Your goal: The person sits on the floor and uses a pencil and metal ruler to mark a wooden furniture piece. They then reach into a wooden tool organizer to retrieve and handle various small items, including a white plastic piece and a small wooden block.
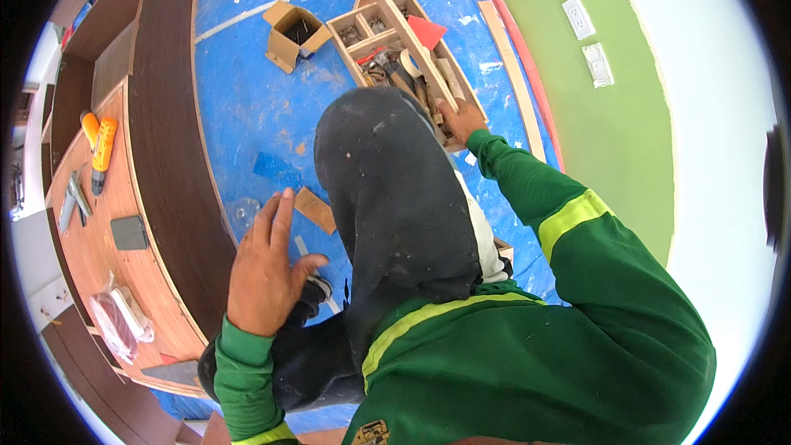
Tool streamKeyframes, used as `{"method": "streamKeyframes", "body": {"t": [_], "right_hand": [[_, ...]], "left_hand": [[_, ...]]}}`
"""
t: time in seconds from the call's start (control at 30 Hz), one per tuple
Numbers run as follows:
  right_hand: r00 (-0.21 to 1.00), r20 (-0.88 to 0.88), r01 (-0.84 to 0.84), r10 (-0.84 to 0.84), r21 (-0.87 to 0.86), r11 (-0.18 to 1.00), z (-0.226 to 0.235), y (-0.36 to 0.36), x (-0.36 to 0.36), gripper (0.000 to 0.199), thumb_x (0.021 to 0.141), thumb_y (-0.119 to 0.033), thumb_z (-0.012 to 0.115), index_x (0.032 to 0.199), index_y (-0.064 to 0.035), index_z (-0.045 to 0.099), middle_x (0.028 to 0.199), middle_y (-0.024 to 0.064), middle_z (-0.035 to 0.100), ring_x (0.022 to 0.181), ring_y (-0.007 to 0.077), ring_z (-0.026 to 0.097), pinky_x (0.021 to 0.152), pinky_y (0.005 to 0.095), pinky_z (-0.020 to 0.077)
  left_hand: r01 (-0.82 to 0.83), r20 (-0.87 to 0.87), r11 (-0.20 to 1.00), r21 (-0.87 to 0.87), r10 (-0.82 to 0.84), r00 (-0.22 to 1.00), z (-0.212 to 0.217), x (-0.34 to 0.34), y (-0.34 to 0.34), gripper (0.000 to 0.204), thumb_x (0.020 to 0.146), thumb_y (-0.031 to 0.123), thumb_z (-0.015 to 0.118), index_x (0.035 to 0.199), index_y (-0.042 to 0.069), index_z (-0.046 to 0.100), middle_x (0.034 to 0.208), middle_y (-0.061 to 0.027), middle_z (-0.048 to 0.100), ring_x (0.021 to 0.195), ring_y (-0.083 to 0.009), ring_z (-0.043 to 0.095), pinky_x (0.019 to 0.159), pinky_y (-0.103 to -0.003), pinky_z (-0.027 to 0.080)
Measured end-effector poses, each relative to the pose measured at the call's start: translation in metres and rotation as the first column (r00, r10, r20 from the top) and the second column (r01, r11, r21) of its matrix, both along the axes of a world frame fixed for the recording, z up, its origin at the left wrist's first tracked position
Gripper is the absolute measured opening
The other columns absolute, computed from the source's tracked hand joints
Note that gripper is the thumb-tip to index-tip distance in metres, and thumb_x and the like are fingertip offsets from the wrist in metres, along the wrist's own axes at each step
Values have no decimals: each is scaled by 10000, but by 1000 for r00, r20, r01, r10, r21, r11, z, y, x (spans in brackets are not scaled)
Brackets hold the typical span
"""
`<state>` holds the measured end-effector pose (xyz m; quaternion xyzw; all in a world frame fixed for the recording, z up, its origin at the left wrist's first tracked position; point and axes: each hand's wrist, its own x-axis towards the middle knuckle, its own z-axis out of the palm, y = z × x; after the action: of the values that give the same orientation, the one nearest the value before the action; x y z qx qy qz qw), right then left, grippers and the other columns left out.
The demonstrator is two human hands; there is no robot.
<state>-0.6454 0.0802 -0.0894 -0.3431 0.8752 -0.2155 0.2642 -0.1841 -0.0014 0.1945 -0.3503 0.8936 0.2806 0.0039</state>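
Note:
A wooden toolbox (405, 29) with a central board and several compartments rests on the blue floor covering, beyond my raised knee. My right hand (463, 121) is at its near right end, fingers bent around the end of the central board; the fingertips are partly hidden. Inside lie a hammer (400, 74), a roll of tape (409, 63) and other hand tools. A red piece (426, 32) leans over the central board. My left hand (272, 268) hovers left of my knee, open and holding nothing, with its fingers stretched out.
An open cardboard box (292, 35) holding dark pieces sits left of the toolbox. On the wooden cabinet (165, 272) at left lie a yellow drill (103, 148), a dark phone (129, 232) and a plastic-wrapped item (122, 317). A green wall (568, 82) bounds the right side.

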Motion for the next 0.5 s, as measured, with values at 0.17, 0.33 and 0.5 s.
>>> {"method": "streamKeyframes", "body": {"t": [0.17,0.33,0.5], "right_hand": [[932,190,349,-309,-245,904,-45,-26,-60,765,963,-592,702,1326,75,609,1097,270,710,1037,390,709,942,481,555],[918,-296,224,-265,-163,961,-50,-109,-135,903,904,-532,776,1528,55,490,1393,407,602,1307,536,577,1153,525,480],[965,-235,129,-119,28,991,-47,-174,-143,807,925,-439,791,1543,-6,503,1501,486,452,1466,565,460,1202,510,459]], "left_hand": [[110,-332,983,-145,-154,931,10,-34,19,964,752,342,941,1590,149,505,1653,-165,425,1488,-517,433,1184,-617,445],[148,-243,945,-293,-223,944,-35,-32,45,992,717,296,975,1583,280,493,1709,-162,295,1514,-605,327,1217,-726,363],[52,-193,926,-375,-133,972,-55,-14,58,816,790,172,918,1487,447,596,1745,-35,218,1472,-572,360,1126,-579,545]]}}
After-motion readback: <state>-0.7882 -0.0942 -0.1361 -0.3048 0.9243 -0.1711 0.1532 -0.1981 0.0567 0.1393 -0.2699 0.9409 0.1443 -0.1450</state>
